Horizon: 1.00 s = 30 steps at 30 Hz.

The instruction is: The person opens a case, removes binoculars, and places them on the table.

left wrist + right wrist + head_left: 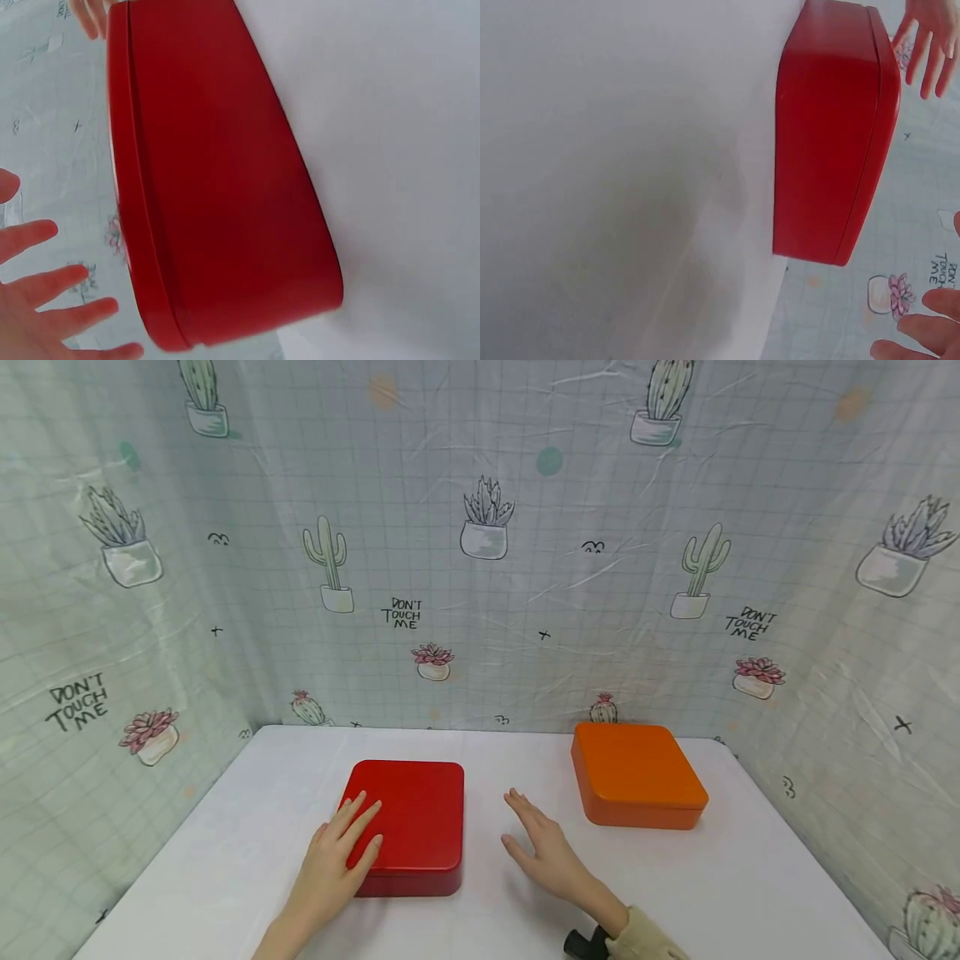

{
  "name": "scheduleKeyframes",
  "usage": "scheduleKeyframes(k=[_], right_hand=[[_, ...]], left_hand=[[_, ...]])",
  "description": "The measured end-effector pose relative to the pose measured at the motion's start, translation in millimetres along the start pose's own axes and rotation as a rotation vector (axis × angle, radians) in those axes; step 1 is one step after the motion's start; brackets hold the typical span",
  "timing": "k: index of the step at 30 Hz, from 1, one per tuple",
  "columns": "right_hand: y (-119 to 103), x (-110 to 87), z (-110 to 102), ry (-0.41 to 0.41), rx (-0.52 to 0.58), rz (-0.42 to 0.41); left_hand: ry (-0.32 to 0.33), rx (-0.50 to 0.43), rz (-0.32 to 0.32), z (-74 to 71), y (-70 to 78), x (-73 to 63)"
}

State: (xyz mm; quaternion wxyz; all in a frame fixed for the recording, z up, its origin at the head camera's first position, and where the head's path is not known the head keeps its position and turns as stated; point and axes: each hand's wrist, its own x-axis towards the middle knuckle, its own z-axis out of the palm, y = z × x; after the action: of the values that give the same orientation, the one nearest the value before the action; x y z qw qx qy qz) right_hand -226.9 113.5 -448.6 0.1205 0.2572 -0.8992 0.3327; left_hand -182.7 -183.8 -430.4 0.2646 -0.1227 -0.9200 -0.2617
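Note:
A red lidded box [412, 814] with rounded corners sits on the white table, its lid on. My left hand [334, 857] is spread over the box's left side in the head view, and in the left wrist view its fingers [64, 319] stand apart from the red lid. To the right of the box my right hand [550, 853] hovers over the table with straight fingers and the thumb held away, nothing in it. The seam below the lid shows along the side of the red box [829, 142] in the right wrist view.
An orange lidded box [637, 768] stands at the back right of the white table [225, 860]. Behind and on both sides hangs a cloth [480, 593] printed with cactus drawings, close to the table's edges. A black strap [587, 943] is on the right wrist.

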Motion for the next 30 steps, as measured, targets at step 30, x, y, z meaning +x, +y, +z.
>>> scheduleKeyframes(k=[30], right_hand=[[-3,22.4,-4,-0.281,0.932,0.381]], left_hand=[[0.02,-0.355,-0.24,-39.3,-56.5,-3.6]])
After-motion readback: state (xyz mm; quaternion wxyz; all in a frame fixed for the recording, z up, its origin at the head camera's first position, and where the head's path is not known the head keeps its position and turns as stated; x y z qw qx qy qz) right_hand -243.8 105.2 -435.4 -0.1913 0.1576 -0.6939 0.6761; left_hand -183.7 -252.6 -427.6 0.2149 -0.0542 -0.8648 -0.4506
